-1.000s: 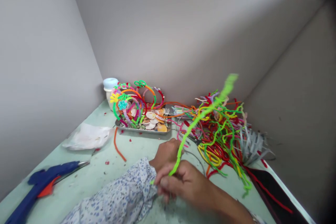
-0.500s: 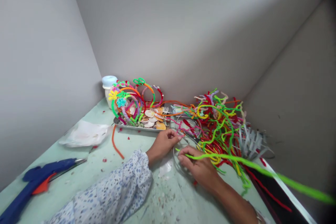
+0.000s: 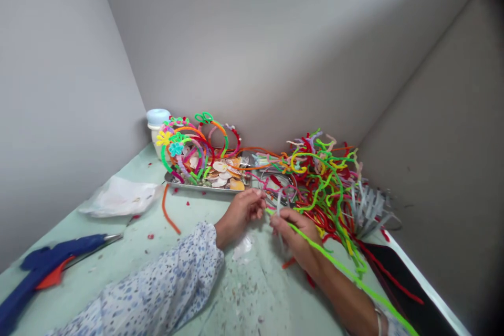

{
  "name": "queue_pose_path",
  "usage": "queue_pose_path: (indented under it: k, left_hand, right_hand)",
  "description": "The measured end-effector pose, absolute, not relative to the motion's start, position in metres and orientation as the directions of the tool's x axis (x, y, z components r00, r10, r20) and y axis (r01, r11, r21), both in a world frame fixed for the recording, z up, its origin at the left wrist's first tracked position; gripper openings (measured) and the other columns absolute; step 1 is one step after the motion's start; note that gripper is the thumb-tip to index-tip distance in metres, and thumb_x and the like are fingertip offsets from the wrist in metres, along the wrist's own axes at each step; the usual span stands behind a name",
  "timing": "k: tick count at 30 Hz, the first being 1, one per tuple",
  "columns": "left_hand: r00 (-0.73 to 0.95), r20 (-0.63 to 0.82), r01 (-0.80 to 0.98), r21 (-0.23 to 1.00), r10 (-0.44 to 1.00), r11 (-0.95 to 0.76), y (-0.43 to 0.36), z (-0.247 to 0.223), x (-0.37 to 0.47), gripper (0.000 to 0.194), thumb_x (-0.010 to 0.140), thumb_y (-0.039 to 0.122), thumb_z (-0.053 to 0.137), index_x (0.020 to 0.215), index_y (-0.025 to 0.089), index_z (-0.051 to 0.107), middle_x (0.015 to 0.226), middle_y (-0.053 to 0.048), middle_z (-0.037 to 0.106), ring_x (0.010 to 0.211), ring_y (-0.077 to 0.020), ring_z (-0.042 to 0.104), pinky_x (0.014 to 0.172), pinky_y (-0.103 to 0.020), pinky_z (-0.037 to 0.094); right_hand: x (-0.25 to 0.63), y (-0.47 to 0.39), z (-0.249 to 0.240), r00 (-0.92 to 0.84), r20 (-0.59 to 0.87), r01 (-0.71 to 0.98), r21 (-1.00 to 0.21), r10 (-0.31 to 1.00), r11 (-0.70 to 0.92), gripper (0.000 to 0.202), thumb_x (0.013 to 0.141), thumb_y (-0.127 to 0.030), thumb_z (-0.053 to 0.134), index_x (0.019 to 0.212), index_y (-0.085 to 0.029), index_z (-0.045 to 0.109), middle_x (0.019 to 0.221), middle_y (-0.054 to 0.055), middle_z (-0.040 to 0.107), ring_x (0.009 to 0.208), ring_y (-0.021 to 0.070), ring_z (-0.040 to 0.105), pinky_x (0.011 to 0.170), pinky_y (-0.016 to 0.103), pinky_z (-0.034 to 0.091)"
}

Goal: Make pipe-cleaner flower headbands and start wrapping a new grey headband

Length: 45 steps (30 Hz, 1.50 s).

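Pale green tabletop [image 3: 252, 294] is backed by grey walls [image 3: 252, 52]. A bright green stem [image 3: 334, 261] is pinched with a pale band [image 3: 279, 203] by the right hand [image 3: 298, 232]; its tail, trailed over the forearm [image 3: 342, 294], could be snagged by the adjacent tangle [image 3: 325, 189] if pulled. Whether anything is gripped by the curled left hand [image 3: 239, 213] cannot be told.

Table [image 3: 145, 257], pale green — tray [image 3: 205, 187], landmark; left of it, pouch [image 3: 120, 197]; nearer, glue gun [image 3: 59, 254]; right — stems [image 3: 326, 184].
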<state>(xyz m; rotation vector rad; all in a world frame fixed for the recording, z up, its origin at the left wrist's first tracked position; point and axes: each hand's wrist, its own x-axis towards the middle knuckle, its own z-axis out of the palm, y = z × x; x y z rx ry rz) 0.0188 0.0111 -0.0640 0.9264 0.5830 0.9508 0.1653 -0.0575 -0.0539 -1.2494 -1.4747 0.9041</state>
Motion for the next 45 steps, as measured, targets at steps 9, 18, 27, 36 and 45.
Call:
queue_pose_path:
  k: [9,18,27,36,45]
  left_hand:
    - [0.709,-0.037,-0.225,0.935,0.704,0.274,0.002,-0.063,0.017,0.026,0.073,0.033,0.067,0.084,0.010,0.066,0.078,-0.007,0.064,0.054,-0.0072,0.051,0.053,-0.021,0.037]
    - [0.675,-0.067,-0.063,0.987,0.735,0.148,0.000,-0.072,0.021,0.035,0.061,0.036,0.077,0.084,0.011,0.069,0.070,-0.003,0.062,0.056,-0.0088,0.051,0.056,-0.022,0.039]
    - [0.542,-0.030,-0.177,0.973,0.840,0.149,0.003,-0.066,0.021,0.028,0.066,0.037,0.073,0.075,0.012,0.065,0.061,0.002,0.057,0.048,-0.0050,0.045,0.048,-0.019,0.030]
    - [0.515,-0.027,-0.209,0.965,0.857,0.156,0.004,-0.067,0.021,0.030,0.067,0.038,0.072,0.074,0.012,0.062,0.065,0.001,0.058,0.049,-0.0053,0.045,0.049,-0.019,0.032]
    - [0.528,-0.011,-0.167,0.979,0.849,0.117,0.006,-0.073,0.021,0.028,0.066,0.036,0.072,0.075,0.012,0.062,0.060,0.003,0.054,0.049,-0.0057,0.043,0.050,-0.020,0.031]
  right_hand:
    - [0.177,-0.047,-0.032,0.255,0.120,-0.271,-0.943,0.959,0.190,0.022,0.079,-0.041,0.062,0.073,-0.019,0.061,0.069,-0.002,0.059,0.055,0.0092,0.051,0.049,0.020,0.040]
    - [0.179,-0.036,-0.047,0.317,0.109,-0.305,-0.929,0.942,0.210,0.022,0.078,-0.041,0.064,0.069,-0.021,0.059,0.069,-0.003,0.059,0.057,0.0094,0.053,0.051,0.020,0.043]
    - [0.179,-0.038,-0.066,0.189,0.144,-0.269,-0.944,0.971,0.193,0.027,0.083,-0.042,0.056,0.100,-0.021,0.063,0.084,0.003,0.064,0.072,0.0150,0.061,0.061,0.026,0.049]
    - [0.176,-0.042,-0.070,0.101,0.100,-0.195,-0.974,0.990,0.119,0.025,0.082,-0.035,0.057,0.102,-0.019,0.057,0.077,0.003,0.066,0.069,0.0154,0.061,0.057,0.025,0.048]
    - [0.179,-0.040,-0.079,0.135,0.087,-0.215,-0.970,0.987,0.114,0.020,0.078,-0.033,0.064,0.089,-0.016,0.064,0.072,0.003,0.064,0.059,0.0114,0.056,0.051,0.022,0.043]
